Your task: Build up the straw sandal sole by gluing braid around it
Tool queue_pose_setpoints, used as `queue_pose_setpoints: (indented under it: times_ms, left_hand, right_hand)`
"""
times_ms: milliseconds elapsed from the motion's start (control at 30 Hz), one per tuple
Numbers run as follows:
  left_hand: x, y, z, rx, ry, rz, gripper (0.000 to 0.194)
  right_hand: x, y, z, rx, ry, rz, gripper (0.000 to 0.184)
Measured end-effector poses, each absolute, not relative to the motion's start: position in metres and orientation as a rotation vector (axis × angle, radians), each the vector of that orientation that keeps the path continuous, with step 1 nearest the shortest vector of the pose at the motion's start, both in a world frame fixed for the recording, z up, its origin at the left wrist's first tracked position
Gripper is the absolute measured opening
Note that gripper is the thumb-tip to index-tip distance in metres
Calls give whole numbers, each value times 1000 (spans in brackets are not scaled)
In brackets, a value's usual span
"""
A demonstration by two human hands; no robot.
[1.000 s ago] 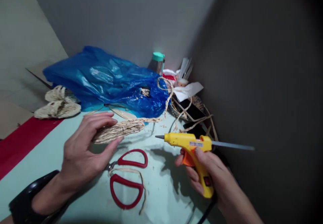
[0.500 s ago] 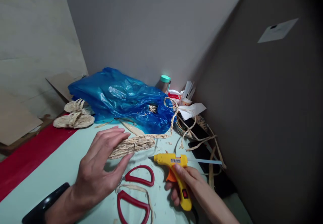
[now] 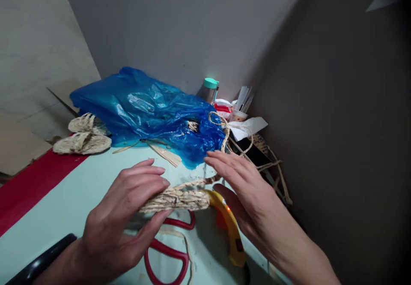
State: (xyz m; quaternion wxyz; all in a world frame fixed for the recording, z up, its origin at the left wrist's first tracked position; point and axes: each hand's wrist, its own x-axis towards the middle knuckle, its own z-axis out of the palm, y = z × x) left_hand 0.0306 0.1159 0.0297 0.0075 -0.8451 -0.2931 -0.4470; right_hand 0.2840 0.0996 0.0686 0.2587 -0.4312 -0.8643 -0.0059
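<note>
My left hand pinches a flat bundle of coiled straw braid between thumb and fingers. From the bundle a loose straw cord runs right, then up towards the blue bag. My right hand has its fingers stretched out and apart from the thumb, around the cord without visibly gripping it. Below that hand lies a yellow glue gun, its front end hidden behind the straw bundle and the hand. Red-handled scissors lie under my left hand, their blades out of sight.
A blue plastic bag lies at the back. Two small straw slippers sit left, near a red strip. A bottle with a green lid, a cup of white sticks and a white paper stand or lie at the back right.
My right hand has let go of the glue gun, now on the table, and moved up to the cord. The straw bundle has moved slightly right in my left hand. The view has shifted.
</note>
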Motion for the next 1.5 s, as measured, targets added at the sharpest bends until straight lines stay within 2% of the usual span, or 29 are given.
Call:
queue_pose_setpoints:
  times_ms: [100,167,267,367,567,733,933,1133,1300,1500]
  left_hand:
    - [31,116,29,-2668,-894,-1394,42]
    - [32,116,27,-2661,-932,-1374,40]
    - [33,118,23,-2672,-1001,-1311,37]
    - [33,119,17,-2707,-1064,-1306,36]
    - [32,119,11,-2799,-1124,-1243,40]
    - [27,121,10,-2880,-1072,-1149,40]
    - [26,121,12,-2879,-1098,-1223,35]
    - [26,122,11,-2870,-1096,-1125,38]
    - [33,125,2,-2692,-1119,-1334,29]
    - [36,122,3,-2730,-1100,-1381,30]
  right_hand:
    - [286,110,67,-1117,-2408,301,27]
    - [289,110,64,-1069,-2346,402,23]
    - [292,104,61,-1015,-2273,319,23]
    - [293,97,57,-1022,-2288,159,30]
    - [295,88,50,-963,-2289,-65,32]
    - [297,86,49,-975,-2344,-105,31]
    - [296,85,48,-1009,-2363,-94,27]
    - [293,82,48,-1034,-2377,-77,28]
    - [292,81,45,-997,-2383,-111,32]
    - [280,81,43,-1019,-2378,-96,40]
